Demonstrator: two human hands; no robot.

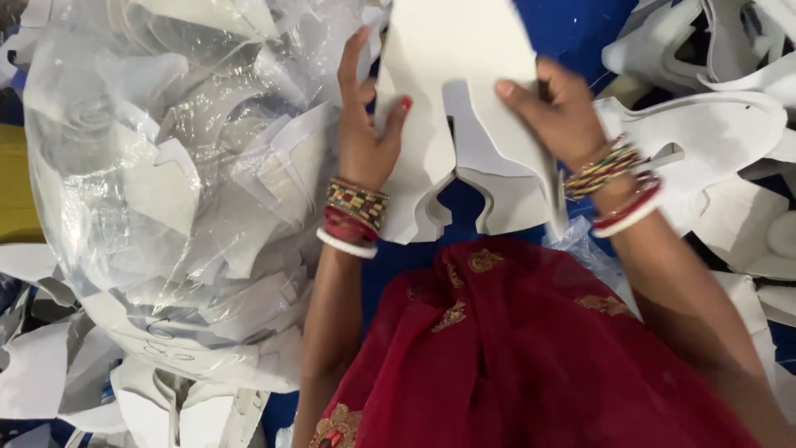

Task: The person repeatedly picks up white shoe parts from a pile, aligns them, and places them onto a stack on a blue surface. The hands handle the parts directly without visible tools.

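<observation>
both hands grip one flat white die-cut foam sheet [464,124], seemingly mid-way through pulling cut pieces apart.
left hand [365,137] pinches its 9 o'clock edge, right hand [555,108] clamps the 3 o'clock side; sheet lies at 12 o'clock above the red embroidered cloth [531,348], clear plastic bag of white scraps [166,182] at 9 o'clock.

Both forearms reach forward, bangled wrists apart; left hand [365,137] fingers spread, right hand [555,108] in a pinching grip.

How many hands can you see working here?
2. The left hand grips the left edge of the white cut-out sheet, beside the clear plastic bag; the right hand pinches its right side. None seems hidden.
</observation>
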